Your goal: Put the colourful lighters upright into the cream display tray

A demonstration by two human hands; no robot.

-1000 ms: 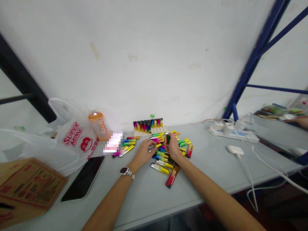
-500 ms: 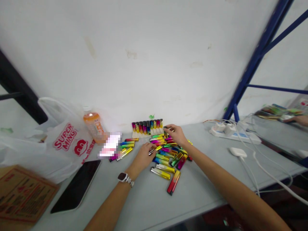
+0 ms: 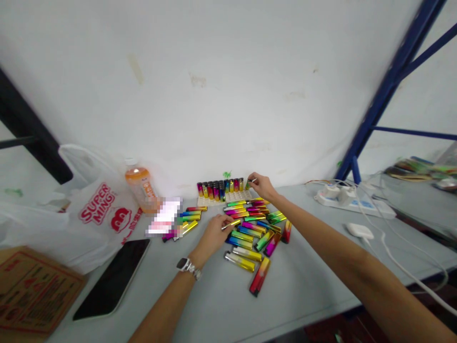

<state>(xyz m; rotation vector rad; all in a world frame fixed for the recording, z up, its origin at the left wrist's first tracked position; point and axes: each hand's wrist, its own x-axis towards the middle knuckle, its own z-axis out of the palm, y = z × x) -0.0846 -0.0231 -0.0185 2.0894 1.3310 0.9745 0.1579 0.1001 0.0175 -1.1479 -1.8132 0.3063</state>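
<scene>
Shiny multicoloured lighters point(image 3: 246, 257) lie in a loose pile on the grey table. Behind them, against the wall, several lighters point(image 3: 214, 189) stand upright in a white holed tray point(image 3: 235, 196). At the right end of the tray's back row, my right hand point(image 3: 263, 185) pinches a greenish lighter point(image 3: 249, 183), held upright; whether it sits in a hole I cannot tell. My left hand point(image 3: 215, 232), a watch on its wrist, is at the pile's left edge with its fingers closed on a yellow and silver lighter point(image 3: 232, 224).
More lighters point(image 3: 189, 214) lie left of the tray beside a blurred-out bright sheet point(image 3: 165, 216). An orange drink bottle point(image 3: 141, 185), plastic bag point(image 3: 103, 209), black phone point(image 3: 113, 278) and cardboard box point(image 3: 35, 295) stand left. A power strip point(image 3: 357, 202) and white charger point(image 3: 360, 231) with cables lie right.
My right hand has moved up and slightly back with its lighter, to the end of the tray's back row. My left hand has barely moved. At far right, another person's hand has left view.
</scene>
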